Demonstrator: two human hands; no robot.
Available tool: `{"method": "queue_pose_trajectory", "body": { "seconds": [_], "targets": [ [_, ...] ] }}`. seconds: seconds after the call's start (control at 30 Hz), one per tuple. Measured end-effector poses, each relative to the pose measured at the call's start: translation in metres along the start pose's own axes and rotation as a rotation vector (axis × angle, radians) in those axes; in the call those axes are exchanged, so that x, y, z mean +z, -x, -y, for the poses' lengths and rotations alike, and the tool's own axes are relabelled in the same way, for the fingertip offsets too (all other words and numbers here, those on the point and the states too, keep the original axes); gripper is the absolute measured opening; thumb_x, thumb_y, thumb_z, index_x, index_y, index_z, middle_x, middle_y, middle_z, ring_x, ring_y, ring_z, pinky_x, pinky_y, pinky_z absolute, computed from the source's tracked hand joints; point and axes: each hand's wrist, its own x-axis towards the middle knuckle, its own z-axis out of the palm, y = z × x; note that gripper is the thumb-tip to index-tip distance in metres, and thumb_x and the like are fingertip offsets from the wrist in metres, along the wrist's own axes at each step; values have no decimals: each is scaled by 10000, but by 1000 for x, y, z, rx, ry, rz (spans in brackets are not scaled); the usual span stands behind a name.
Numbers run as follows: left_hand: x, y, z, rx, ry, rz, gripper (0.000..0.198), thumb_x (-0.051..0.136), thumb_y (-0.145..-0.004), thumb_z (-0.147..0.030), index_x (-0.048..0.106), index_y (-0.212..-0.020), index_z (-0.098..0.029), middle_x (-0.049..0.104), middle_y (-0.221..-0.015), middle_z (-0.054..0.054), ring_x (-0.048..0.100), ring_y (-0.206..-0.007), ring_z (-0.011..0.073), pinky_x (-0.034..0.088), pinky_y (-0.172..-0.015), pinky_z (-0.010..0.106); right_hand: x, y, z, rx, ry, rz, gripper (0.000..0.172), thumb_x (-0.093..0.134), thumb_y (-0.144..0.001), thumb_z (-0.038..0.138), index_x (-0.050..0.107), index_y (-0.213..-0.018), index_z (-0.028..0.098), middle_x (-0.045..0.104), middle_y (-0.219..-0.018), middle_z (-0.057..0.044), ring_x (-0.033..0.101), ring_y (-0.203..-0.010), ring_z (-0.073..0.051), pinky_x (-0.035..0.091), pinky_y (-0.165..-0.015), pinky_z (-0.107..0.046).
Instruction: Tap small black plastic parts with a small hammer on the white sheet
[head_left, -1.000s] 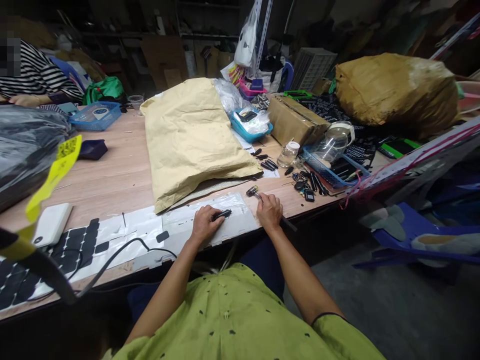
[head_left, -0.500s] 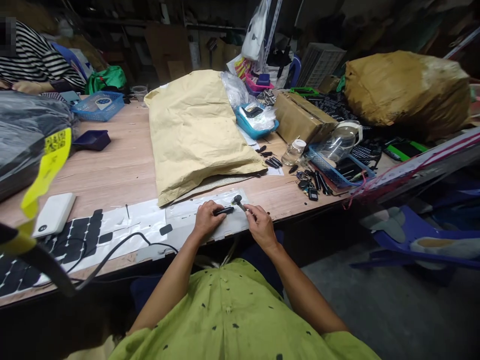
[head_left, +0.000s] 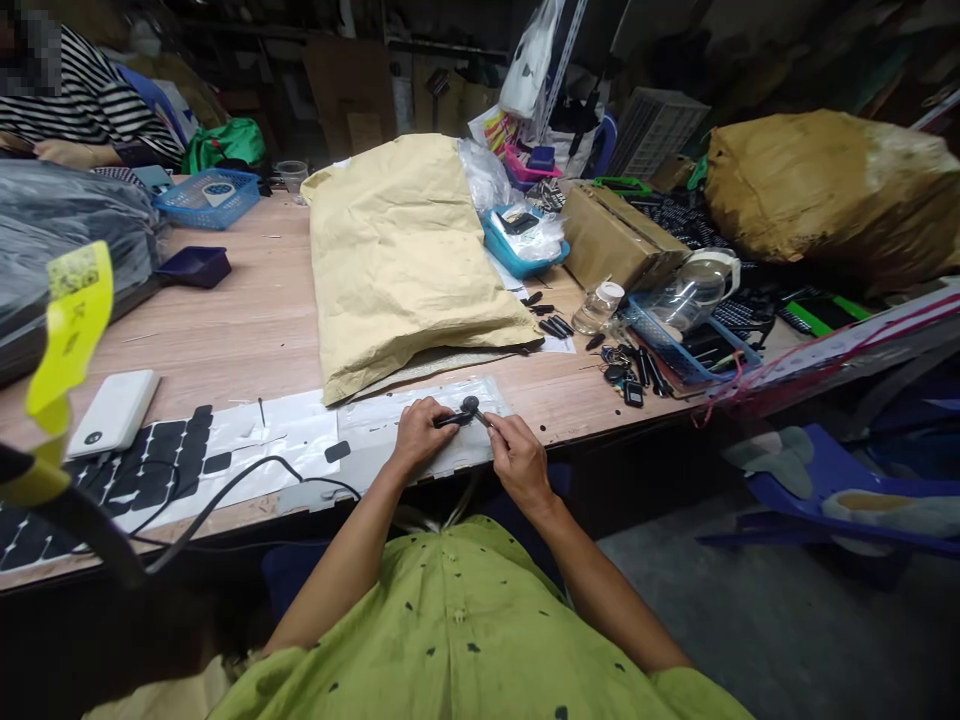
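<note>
Black slim piece point(head_left: 448, 420) is gripped in L hand point(head_left: 418, 434), free end over the pale board point(head_left: 459, 456) at the table point(head_left: 255, 320) edge. R hand point(head_left: 520, 460) has fingers wrapped round a small hammer point(head_left: 472, 405), its head at or nr that end; can't tell if touching. Prob. best: L fingertips well back, piece pinned flat, head square-on, short light taps w/ R wrist loose.

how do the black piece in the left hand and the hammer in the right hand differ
The black piece is slim and elongated; the hammer has a rounded head on a handle. The left hand holds the black piece by one end; the right hand grips the hammer by its handle. Both show dark surfaces.
</note>
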Motion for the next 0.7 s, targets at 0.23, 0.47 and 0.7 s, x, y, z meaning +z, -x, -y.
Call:
{"method": "queue_pose_trajectory", "body": {
  "seconds": [0.23, 0.47, 0.7],
  "targets": [
    [2, 0, -1, 0, -10, -2, 163, 716, -795, -261, 816, -923, -281, 680, -830, 24, 619, -876, 225, 473, -842, 365, 8, 4, -2, -26, -20, 33, 347, 462, -977, 188, 759, -1145, 251, 723, -964, -59, 673, -916, -180, 527, -838, -263],
    [3, -1, 2, 8, -28, 5, 180, 712, -824, -296, 816, -966, -259, 699, -875, 37, 624, -910, 232, 477, -867, 369, 3, -30, -49, 87, 202, -100, 333, 509, -934, 160, 770, -1120, 250, 680, -929, -69, 592, -884, -210, 455, -797, -299],
    [1, 2, 3, 15, -30, 35, 207, 647, -882, -339, 805, -985, -254, 705, -910, 43, 621, -939, 239, 462, -873, 374, 10, -39, -83, 214, 371, -174, 312, 564, -888, 120, 772, -1090, 236, 630, -913, -72, 498, -863, -215, 332, -729, -311]
  ]
}}
